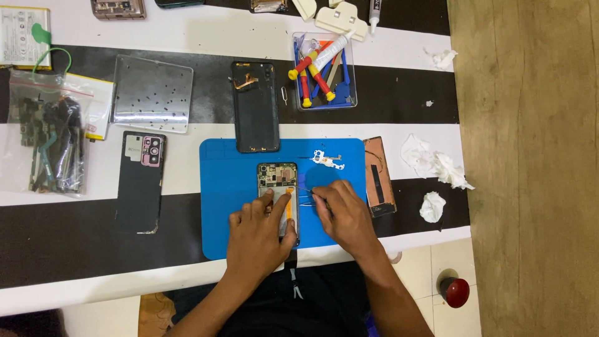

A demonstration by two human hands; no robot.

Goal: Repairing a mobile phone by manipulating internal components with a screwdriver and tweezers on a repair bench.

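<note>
The worktop [187, 34] is striped black and white and runs from the left edge to a wooden floor on the right. Near the middle of its front edge lies a blue mat [218, 206]. On the mat's centre sits an opened phone [278, 178] with its circuit board showing at the top end.

The left hand [257, 236] rests on the lower half of the phone, its fingers [267, 198] pressed flat on it, with an orange strip [289, 209] just beside the thumb. The right hand [343, 215] lies on the mat just right of the phone; its fingers are pinched narrow on thin metal tweezers [304, 191] whose tip points at the phone's right edge.

Toward the left edge lies a clear bag of parts [47, 140]. Beside it a metal plate [151, 93] rests on a black stripe, and below that a dark back cover with a pink camera block [140, 181]. A second black back cover [256, 106] overlaps the mat's far edge. A clear box of tools [324, 72] with red and yellow handles stands toward the far edge. A copper-coloured panel [379, 176] touches the mat's right edge. A small white part [326, 158] lies at the mat's far right corner. Crumpled tissues [433, 163] lie near the right edge of the worktop.
</note>
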